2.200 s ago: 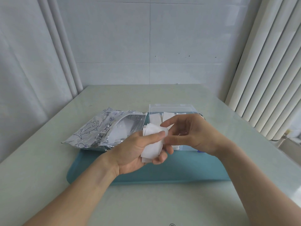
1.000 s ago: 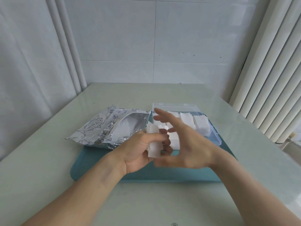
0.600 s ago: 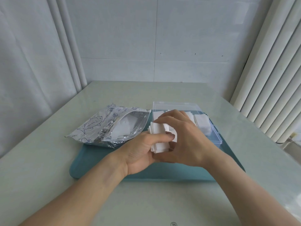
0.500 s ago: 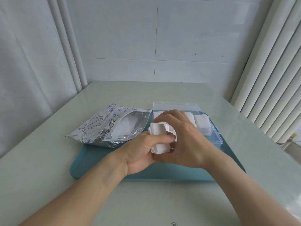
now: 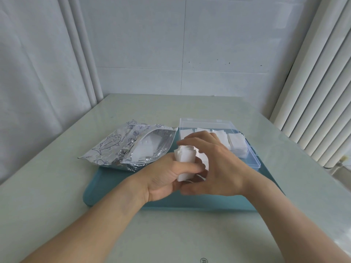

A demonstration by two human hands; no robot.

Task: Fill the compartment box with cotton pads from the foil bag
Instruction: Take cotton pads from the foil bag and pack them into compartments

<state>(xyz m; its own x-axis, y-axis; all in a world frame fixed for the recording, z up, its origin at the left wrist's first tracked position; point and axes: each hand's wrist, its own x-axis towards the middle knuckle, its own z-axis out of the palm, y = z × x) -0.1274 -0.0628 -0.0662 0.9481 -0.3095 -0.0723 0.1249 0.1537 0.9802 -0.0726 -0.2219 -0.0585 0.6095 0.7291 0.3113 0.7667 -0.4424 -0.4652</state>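
Since a second ago the right hand [image 5: 214, 166] has closed back in on the stack of cotton pads [image 5: 185, 160], mid-frame over the teal tray [image 5: 114, 188] on the worktop [image 5: 171, 234]. Left hand [image 5: 167, 177] grips the stack upright; right fingers curl over its top, thumb underneath, looks like peeling some off. Further back, upper right, the compartment box [image 5: 252, 158] already has pads in its far compartments; foil bag [image 5: 133, 147] left of it isn't empty, so maybe halfway.
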